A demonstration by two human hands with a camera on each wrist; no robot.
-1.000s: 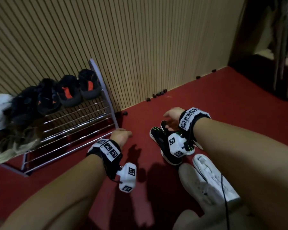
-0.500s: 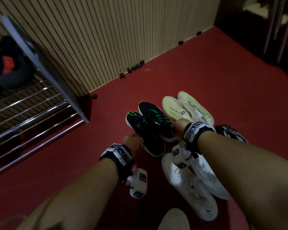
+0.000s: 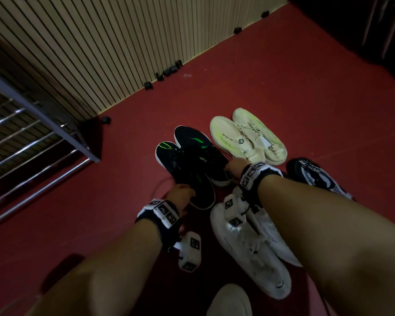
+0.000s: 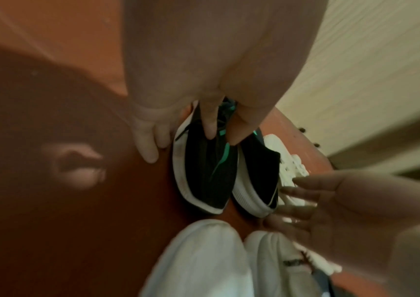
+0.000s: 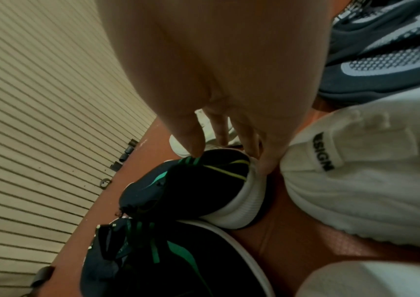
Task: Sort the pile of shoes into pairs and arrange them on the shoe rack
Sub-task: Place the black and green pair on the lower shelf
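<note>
Two black shoes with green stripes lie side by side on the red floor. My left hand (image 3: 181,195) (image 4: 225,136) is on the left black shoe (image 3: 189,179) (image 4: 203,176) near its opening. Its thumb and forefinger lie curled on the upper, and its other fingers hang down the outer side. My right hand (image 3: 233,167) (image 5: 229,158) is at the heel of the right black shoe (image 3: 196,142) (image 5: 191,191). Its thumb touches the heel tab and its straight fingers lie against the white sole. The shoe rack (image 3: 43,115) stands at the left; its shoes are out of view.
A pale yellow-green pair (image 3: 249,135) lies beyond my right hand. A white pair (image 3: 249,247) lies under my right forearm. A dark shoe with white mesh (image 3: 315,176) is at the right. Small black pieces (image 3: 169,70) line the foot of the slatted wall.
The view has swung from the rack down to the pile. My left hand has moved right from beside the rack to the left black shoe. My right hand has stayed at the black shoes.
</note>
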